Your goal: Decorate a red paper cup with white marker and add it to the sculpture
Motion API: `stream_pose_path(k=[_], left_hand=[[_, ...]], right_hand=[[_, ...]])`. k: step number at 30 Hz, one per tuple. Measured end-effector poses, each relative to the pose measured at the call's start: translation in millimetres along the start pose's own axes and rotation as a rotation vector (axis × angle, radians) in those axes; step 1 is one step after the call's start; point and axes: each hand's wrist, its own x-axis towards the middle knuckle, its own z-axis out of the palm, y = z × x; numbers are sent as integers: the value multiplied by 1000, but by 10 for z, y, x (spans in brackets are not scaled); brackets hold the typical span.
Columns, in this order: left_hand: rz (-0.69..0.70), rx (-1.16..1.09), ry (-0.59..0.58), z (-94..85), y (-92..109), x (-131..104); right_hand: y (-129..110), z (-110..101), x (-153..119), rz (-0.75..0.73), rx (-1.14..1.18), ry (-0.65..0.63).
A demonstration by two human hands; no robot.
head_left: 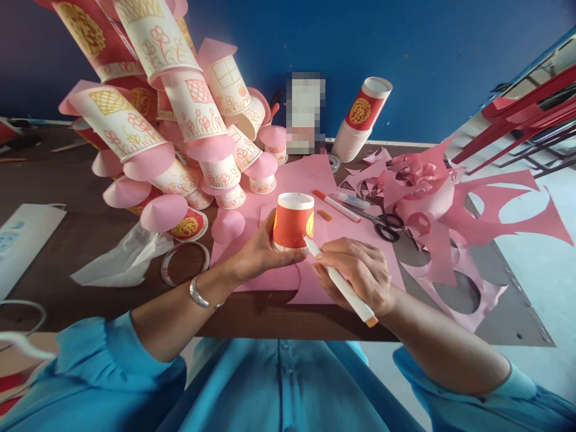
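Observation:
My left hand (265,249) is wrapped round the lower part of a red paper cup (293,223) with a white top band and gold emblems. In my right hand (357,273) is a white marker (344,288) with an orange end. Its tip touches or nearly touches the cup's lower right side. Beneath both hands lie pink paper sheets (378,258). On the paper beyond the cup rest a marker with a red cap (337,206), an orange marker cap (324,215) and a glue stick (351,200).
Stacked decorated paper cups (193,102) with pink cones tower at the left. Scissors (387,228) and pink paper scraps (423,186) lie right. A stack of cups (353,135) stands at the back. A tape roll (184,264), crumpled white sheet (123,258) and power strip (31,243) lie left.

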Motion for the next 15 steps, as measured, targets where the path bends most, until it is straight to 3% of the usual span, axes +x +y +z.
stream_pose_path(k=[15], left_hand=[[-6,-5,0,2,16,-7]], right_hand=[[10,6,-6,4,18,1]])
